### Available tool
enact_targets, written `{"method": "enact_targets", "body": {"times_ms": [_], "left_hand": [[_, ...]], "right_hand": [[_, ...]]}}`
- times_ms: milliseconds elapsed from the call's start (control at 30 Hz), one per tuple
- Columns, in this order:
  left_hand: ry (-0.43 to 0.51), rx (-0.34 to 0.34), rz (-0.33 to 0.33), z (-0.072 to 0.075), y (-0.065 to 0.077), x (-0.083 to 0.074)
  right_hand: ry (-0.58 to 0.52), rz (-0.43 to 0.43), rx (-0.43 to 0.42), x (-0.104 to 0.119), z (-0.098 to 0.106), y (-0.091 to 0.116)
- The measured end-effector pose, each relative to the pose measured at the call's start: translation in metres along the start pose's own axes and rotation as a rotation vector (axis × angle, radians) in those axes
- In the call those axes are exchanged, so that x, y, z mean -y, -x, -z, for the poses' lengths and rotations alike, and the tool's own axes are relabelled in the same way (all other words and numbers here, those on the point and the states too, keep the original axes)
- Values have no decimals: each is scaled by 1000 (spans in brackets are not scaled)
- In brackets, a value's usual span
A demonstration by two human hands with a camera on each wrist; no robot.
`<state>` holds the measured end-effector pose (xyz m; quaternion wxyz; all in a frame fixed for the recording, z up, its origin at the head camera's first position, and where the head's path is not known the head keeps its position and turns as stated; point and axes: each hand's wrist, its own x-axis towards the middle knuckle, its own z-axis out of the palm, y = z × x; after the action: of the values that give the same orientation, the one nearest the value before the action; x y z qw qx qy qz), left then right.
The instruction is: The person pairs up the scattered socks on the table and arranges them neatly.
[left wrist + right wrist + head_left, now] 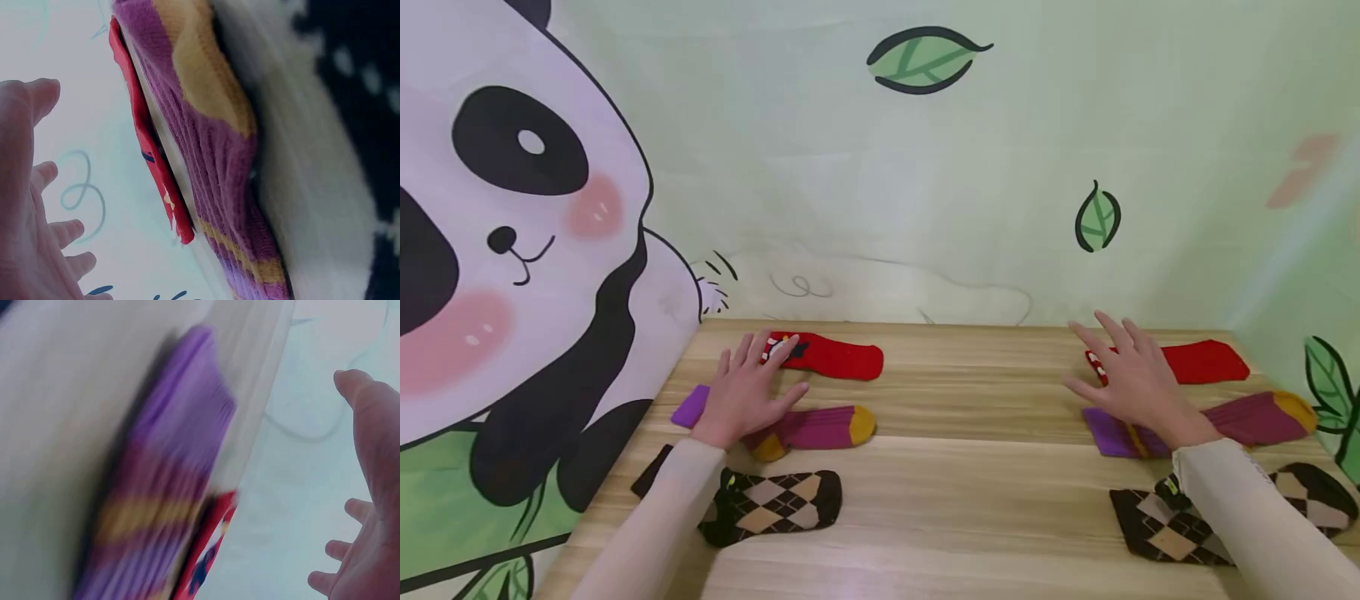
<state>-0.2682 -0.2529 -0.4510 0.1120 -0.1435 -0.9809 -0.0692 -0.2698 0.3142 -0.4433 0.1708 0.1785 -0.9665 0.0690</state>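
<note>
My left hand (743, 393), fingers spread, hovers over the left group of socks and holds nothing. Under and beyond it lie a red sock (842, 360) and a purple sock with mustard heel and toe (816, 428). Nearer me, a black-and-tan argyle sock (786, 504) is partly covered by the left sleeve. On the right, my right hand (1138, 379) is likewise spread above a matching red sock (1206, 363) and purple sock (1255, 419). A second argyle sock (1172, 525) lies partly behind the right sleeve. Both wrist views show the palms raised off the socks.
The socks lie flat in two columns on a light wooden table (970, 500). Behind the table's far edge stands a pale green backdrop (970, 208) with leaves and a large panda (550, 233) at the left. The backdrop continues along the right side.
</note>
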Motion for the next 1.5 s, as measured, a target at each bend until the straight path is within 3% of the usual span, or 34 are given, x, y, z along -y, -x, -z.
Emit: {"method": "enact_targets", "body": {"times_ms": [200, 400, 667, 867, 1167, 1500], "left_hand": [[21, 18, 24, -4, -8, 4], [38, 41, 62, -9, -17, 11], [120, 58, 108, -8, -29, 21], [154, 83, 179, -8, -40, 31], [249, 70, 278, -17, -53, 39], [229, 114, 359, -32, -67, 38]], "right_hand": [[-43, 60, 5, 26, -11, -31], [-99, 94, 63, 56, -26, -62], [-223, 98, 126, 106, -43, -96], [-323, 126, 154, 142, -60, -121], [-398, 140, 186, 184, -83, -148], [-382, 152, 263, 218, -96, -162]]}}
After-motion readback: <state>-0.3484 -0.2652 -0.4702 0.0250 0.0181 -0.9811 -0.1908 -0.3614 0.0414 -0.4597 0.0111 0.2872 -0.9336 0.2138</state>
